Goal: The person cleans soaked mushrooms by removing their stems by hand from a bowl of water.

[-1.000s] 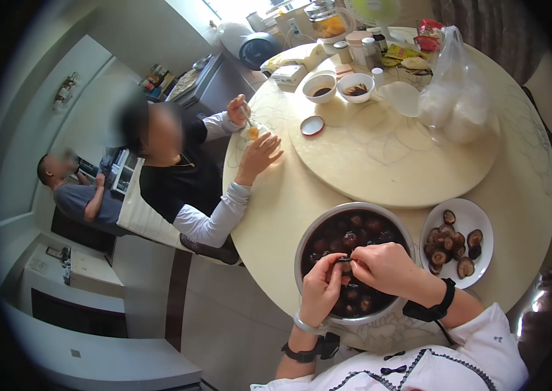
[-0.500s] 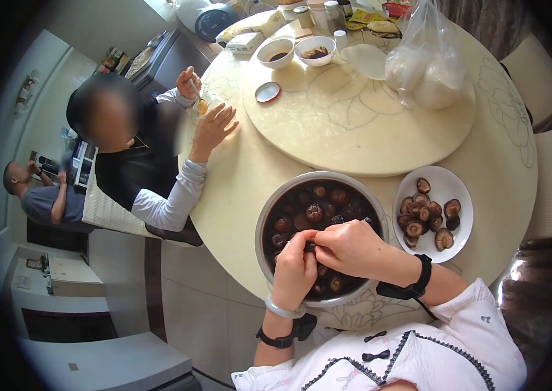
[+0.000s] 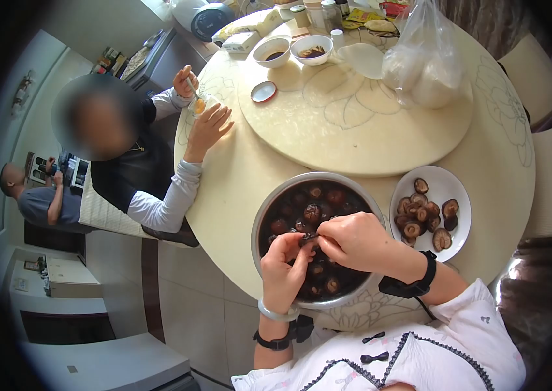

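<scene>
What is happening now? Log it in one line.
left hand and right hand: fingertips together on small dark piece | below: round silver metal basin of dark liquid | beside basin: round white plate of brown mushrooms

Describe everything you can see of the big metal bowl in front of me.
The bowl is wide, round and silvery, apparently metal. It stands upright on the pale table, just left of the white plate. It holds dark liquid and many brown mushrooms, some showing paler stems. Your left hand and right hand pinch a small dark piece above it, hiding some contents; whether either touches the rim is unclear.
</scene>
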Action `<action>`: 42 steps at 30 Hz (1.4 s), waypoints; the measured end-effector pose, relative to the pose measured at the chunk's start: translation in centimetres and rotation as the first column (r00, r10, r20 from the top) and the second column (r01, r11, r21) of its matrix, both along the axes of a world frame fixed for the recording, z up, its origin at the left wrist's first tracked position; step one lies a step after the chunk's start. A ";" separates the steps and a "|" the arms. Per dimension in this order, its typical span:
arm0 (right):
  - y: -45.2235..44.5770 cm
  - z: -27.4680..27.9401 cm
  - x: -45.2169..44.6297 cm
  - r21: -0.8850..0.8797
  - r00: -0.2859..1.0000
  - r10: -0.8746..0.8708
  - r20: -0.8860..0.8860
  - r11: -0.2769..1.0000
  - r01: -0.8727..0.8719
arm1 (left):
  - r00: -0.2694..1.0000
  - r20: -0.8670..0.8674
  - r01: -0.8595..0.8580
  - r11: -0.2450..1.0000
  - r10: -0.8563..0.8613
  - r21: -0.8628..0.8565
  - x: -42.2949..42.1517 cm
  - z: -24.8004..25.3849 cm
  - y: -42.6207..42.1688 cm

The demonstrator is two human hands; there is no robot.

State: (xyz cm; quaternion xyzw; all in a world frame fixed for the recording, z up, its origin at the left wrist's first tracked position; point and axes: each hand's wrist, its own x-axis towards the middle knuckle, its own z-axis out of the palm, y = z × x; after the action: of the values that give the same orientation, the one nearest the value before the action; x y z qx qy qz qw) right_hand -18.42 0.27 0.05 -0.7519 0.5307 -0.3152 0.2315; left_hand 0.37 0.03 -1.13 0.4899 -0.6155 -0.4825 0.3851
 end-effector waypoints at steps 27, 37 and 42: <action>0.7 -1.4 0.8 -0.017 0.977 0.026 -0.210 0.999 -0.030 | 0.886 0.458 0.187 0.960 -0.074 -0.206 -0.8 0.9 -0.5; -0.1 0.2 -0.6 0.164 0.991 0.133 -0.007 0.978 -0.130 | 0.915 0.399 0.219 0.897 -0.052 -0.385 -0.8 1.1 0.0; -0.4 -0.5 -0.2 0.108 0.987 0.112 0.118 0.986 -0.125 | 0.953 0.297 0.137 0.953 -0.053 -0.270 -0.3 0.4 0.0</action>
State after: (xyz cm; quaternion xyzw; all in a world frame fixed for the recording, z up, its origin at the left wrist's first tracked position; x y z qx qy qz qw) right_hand -18.58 -0.11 -0.41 -0.7487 0.4885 -0.3112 0.3223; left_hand 0.06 0.07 -0.73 0.4629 -0.7514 -0.3298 0.3352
